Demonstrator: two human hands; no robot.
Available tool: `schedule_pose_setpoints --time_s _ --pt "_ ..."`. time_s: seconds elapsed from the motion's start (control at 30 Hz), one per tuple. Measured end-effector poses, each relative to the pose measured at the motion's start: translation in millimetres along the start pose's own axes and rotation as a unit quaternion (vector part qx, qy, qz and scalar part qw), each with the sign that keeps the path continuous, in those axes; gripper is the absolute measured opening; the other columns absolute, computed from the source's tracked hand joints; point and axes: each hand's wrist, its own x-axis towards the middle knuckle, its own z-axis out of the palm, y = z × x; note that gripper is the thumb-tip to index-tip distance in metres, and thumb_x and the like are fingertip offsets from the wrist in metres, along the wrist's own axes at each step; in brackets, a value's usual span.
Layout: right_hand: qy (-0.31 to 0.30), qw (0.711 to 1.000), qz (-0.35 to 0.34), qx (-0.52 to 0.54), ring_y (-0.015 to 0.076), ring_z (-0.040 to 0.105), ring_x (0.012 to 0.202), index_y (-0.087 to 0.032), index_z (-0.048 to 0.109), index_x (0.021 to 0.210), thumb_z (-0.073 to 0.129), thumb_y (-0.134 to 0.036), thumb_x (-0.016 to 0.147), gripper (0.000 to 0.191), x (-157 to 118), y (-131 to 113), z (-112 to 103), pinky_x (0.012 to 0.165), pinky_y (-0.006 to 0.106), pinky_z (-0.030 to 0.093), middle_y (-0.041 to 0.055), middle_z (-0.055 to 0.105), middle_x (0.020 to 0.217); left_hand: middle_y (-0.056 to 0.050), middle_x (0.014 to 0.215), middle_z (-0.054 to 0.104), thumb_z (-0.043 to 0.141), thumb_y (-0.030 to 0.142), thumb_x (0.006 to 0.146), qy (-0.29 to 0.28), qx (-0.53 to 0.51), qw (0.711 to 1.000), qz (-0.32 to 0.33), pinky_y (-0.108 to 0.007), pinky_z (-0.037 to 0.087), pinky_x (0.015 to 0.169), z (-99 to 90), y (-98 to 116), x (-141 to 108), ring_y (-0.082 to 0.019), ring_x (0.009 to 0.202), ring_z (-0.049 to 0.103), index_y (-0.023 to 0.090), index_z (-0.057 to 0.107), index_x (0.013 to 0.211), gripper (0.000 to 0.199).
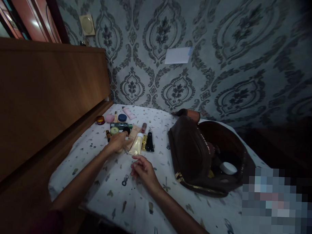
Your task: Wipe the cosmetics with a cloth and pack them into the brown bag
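Several cosmetics lie grouped on a white patterned cloth. My left hand reaches over them with fingers spread, beside a beige tube and a round green-lidded jar. Whether its fingertips touch anything is unclear. Nearer to me, my right hand hovers with loosely curled, parted fingers and nothing in it. Just beyond it are a cream tube with a white cap, a gold item and a black tube. A green bottle, blue jar and pink tube lie farther back.
On the right, a brown bag lies unzipped with a white round item inside. A wooden headboard borders the left, and a patterned wall stands behind. An amber jar sits near the left edge.
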Motion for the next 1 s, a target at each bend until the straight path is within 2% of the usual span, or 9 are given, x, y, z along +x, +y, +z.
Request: schedule_pose_setpoints --time_s 0.1,0.23,0.37,0.53,0.63,0.77,0.9,1.0 --pt "0.000 1.000 0.004 -0.011 0.0109 0.058 0.053 -0.019 0.057 0.101 0.065 -0.035 0.072 0.034 -2 -3 0 0.046 0.022 0.041 -0.0028 0.061 0.074 -0.007 0.105 0.074 0.043 0.047 0.095 0.032 0.012 0.999 -0.002 -0.030 0.047 0.076 -8.6 -12 9 -0.026 0.104 0.066 0.026 0.067 0.108 0.035" --pt "-0.005 1.000 0.011 -0.015 0.0108 0.056 0.051 -0.020 0.057 0.100 0.066 -0.036 0.073 0.032 -5 -9 0 0.046 0.022 0.039 -0.0035 0.060 0.070 -0.013 0.119 0.068 0.042 0.035 0.095 0.066 0.058 0.996 -0.027 -0.036 0.048 0.082 -23.2 -32 34 -0.031 0.113 0.062 0.021 0.064 0.120 0.036" --pt "-0.003 1.000 0.008 -0.008 0.0105 0.056 0.051 -0.020 0.058 0.099 0.066 -0.035 0.075 0.030 -6 -10 0 0.046 0.021 0.039 -0.0035 0.060 0.069 -0.014 0.124 0.064 0.057 0.031 0.087 0.045 0.110 0.993 -0.016 -0.036 0.049 0.087 -30.9 -44 61 -0.031 0.114 0.062 0.020 0.067 0.118 0.034" --pt "-0.009 1.000 -0.006 0.000 0.0098 0.057 0.051 -0.019 0.059 0.099 0.064 -0.033 0.074 0.029 -3 -6 -1 0.048 0.022 0.041 -0.0044 0.060 0.069 -0.020 0.122 0.064 0.069 0.026 0.079 0.001 0.162 0.987 0.000 -0.037 0.050 0.088 -29.4 -37 82 -0.034 0.111 0.063 0.013 0.071 0.108 0.032" --pt "-0.011 1.000 -0.008 0.001 0.0101 0.056 0.049 -0.020 0.059 0.097 0.064 -0.034 0.073 0.028 -2 -4 -2 0.047 0.022 0.041 -0.0049 0.060 0.067 -0.020 0.120 0.064 0.071 0.023 0.080 -0.017 0.182 0.983 0.007 -0.039 0.050 0.091 -25.4 -29 89 -0.032 0.111 0.063 0.011 0.070 0.107 0.029" --pt "-0.020 1.000 -0.004 -0.006 0.0096 0.053 0.046 -0.020 0.059 0.097 0.063 -0.034 0.074 0.027 -3 -6 -2 0.045 0.022 0.039 -0.0056 0.059 0.064 -0.012 0.124 0.061 0.061 0.035 0.093 -0.020 0.202 0.979 0.019 -0.045 0.053 0.092 -21.8 -25 91 -0.024 0.109 0.062 0.014 0.059 0.122 0.036" --pt "-0.021 1.000 0.001 -0.009 0.0092 0.052 0.046 -0.020 0.059 0.096 0.062 -0.034 0.075 0.026 -5 -9 -2 0.044 0.021 0.037 -0.0053 0.059 0.063 -0.020 0.117 0.067 0.068 0.026 0.084 -0.012 0.210 0.977 0.023 -0.040 0.050 0.091 -23.1 -30 88 -0.033 0.111 0.063 0.011 0.069 0.106 0.027" --pt "-0.020 1.000 0.003 -0.008 0.0092 0.051 0.045 -0.019 0.059 0.097 0.062 -0.035 0.075 0.027 -5 -8 -2 0.043 0.021 0.036 -0.0050 0.059 0.063 -0.021 0.115 0.069 0.070 0.030 0.078 -0.005 0.209 0.978 0.018 -0.038 0.050 0.087 -25.7 -36 87 -0.035 0.109 0.064 0.012 0.072 0.103 0.031"
